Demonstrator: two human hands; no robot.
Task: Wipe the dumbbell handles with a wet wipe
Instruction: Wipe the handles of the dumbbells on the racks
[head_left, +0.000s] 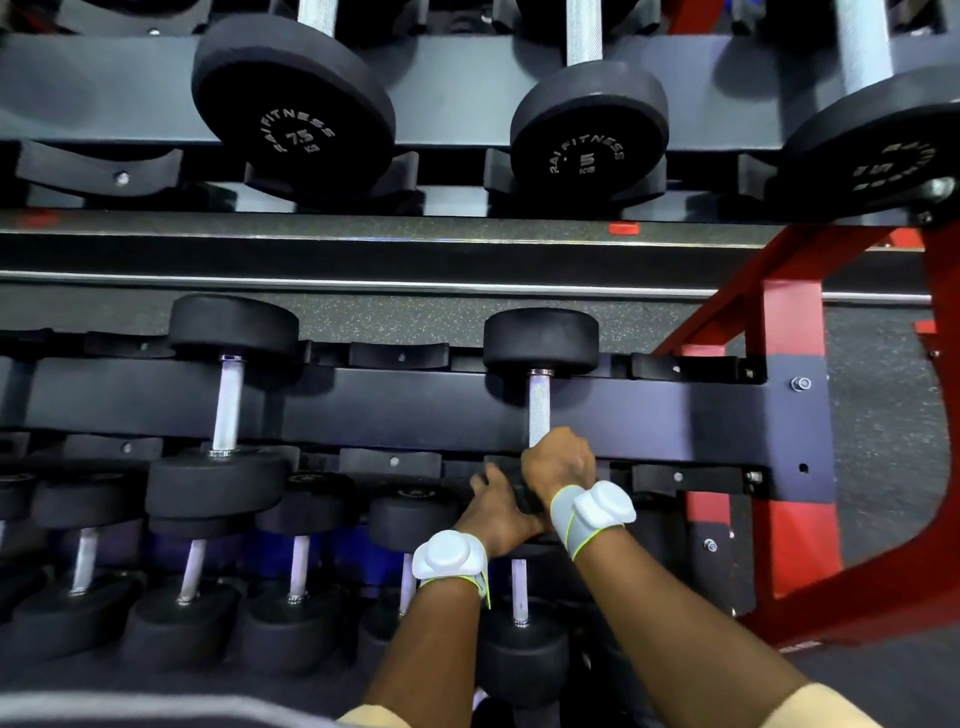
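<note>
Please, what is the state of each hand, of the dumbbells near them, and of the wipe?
Right hand: curled round the near end of the handle.
Left hand: grips the near head of the same dumbbell.
Gripped dumbbell: lies across the middle shelf.
Neighbour dumbbell: lies on the middle shelf, untouched.
7.5 kg dumbbell: on the top shelf, untouched.
5 kg dumbbell: on the top shelf, untouched.
Wet wipe: not visible.

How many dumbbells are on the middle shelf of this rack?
2. The left dumbbell sits left of centre; the right dumbbell lies near the red frame, its handle gripped by the right hand. More may lie beyond the left edge.
</note>
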